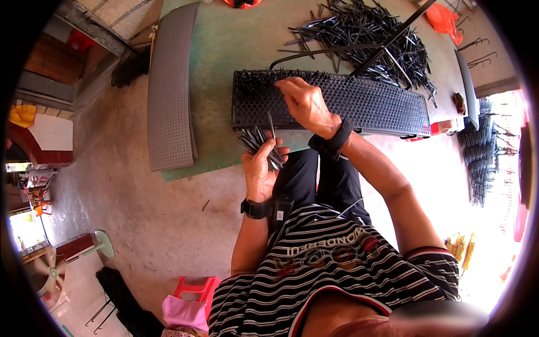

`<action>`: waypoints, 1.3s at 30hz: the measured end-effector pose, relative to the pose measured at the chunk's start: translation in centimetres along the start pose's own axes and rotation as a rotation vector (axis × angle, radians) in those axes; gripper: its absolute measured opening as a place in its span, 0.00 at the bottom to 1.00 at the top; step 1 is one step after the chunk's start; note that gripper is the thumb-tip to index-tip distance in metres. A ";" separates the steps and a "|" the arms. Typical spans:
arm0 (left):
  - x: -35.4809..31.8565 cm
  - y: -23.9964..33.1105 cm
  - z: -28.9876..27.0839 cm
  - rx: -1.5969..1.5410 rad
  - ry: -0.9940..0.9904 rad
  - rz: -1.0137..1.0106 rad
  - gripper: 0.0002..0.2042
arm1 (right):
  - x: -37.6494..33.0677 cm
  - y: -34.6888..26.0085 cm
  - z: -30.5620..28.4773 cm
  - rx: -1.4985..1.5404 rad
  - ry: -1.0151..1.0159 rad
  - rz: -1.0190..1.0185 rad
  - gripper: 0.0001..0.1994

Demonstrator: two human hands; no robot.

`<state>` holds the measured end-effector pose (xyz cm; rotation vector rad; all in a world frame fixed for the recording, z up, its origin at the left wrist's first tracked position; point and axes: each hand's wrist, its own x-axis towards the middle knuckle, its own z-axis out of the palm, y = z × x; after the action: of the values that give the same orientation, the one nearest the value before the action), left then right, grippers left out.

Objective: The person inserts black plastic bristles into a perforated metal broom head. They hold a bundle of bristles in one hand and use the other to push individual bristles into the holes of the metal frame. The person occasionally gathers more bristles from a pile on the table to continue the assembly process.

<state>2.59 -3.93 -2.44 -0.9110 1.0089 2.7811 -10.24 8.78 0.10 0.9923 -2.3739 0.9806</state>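
Note:
My left hand [260, 174] is closed round a bundle of thin dark strips [252, 137], just off the table's near edge. One strip stands up apart from the bundle, by the thumb. A long black rack with a grid of round holes [376, 106] lies along that edge. Short dark pieces [252, 84] crowd the holes at its left end and along part of its far side. Over the rack's left half, my right hand [309, 106] is closed with its fingertips pinched down near these pieces. Whatever the fingertips hold is hidden.
Behind the rack, a big loose pile of dark strips [359, 28] covers part of the green table [216, 50]. Black rods [387, 48] cross over the pile. A grey perforated panel [171, 90] lies at the left. An orange plastic bag [443, 22] sits far right; a red stool [196, 286] stands behind me.

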 end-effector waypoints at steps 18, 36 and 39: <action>0.3 0.7 -0.1 -0.152 -0.143 -0.053 0.06 | -4.6 -2.9 -1.8 -0.090 -0.224 -0.698 0.20; -0.2 1.0 -2.1 0.061 -0.098 -0.044 0.11 | -0.9 -4.5 -4.7 0.712 -0.460 0.701 0.04; -0.9 1.4 -0.3 -0.024 -0.150 -0.058 0.09 | -1.9 -3.7 -2.5 0.857 -0.549 0.820 0.05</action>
<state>3.19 -5.04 -1.31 -0.7089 0.9140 2.7701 -6.05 9.66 2.41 0.5057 -2.9149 2.4314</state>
